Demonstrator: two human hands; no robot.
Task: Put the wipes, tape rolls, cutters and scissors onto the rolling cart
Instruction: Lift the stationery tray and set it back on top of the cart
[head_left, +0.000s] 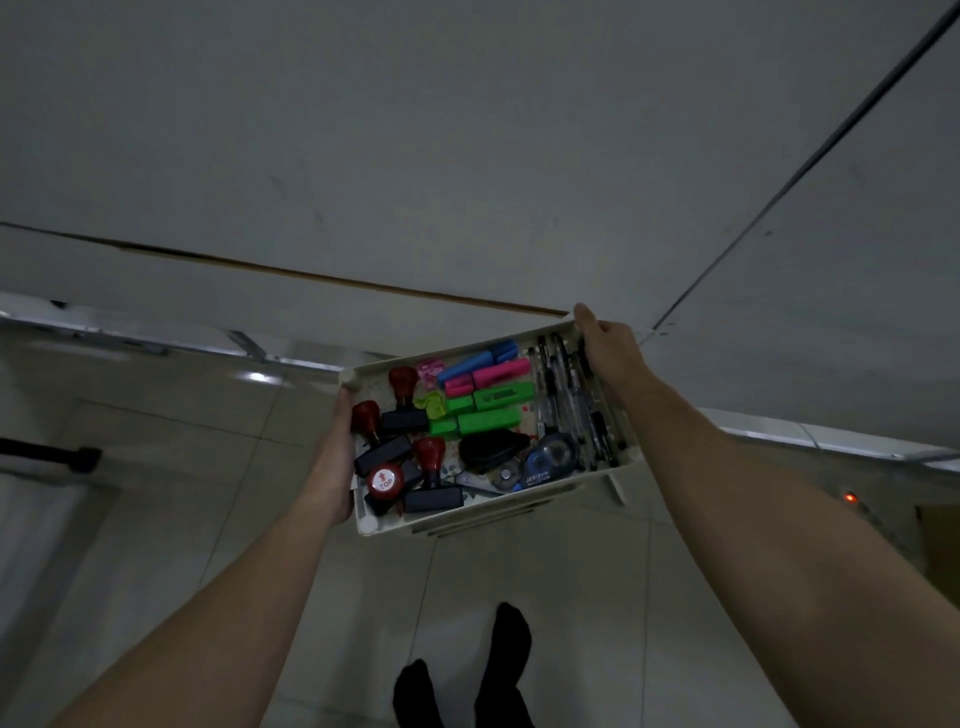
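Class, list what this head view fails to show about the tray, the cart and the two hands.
- Cart below the tray: hidden by the tray, only slivers show.
- Left hand fingers: behind the tray's side wall.
- Right hand fingertips: tucked over the far rim.
- Pens: too dim to count.
- Wipes, scissors: not in the frame.
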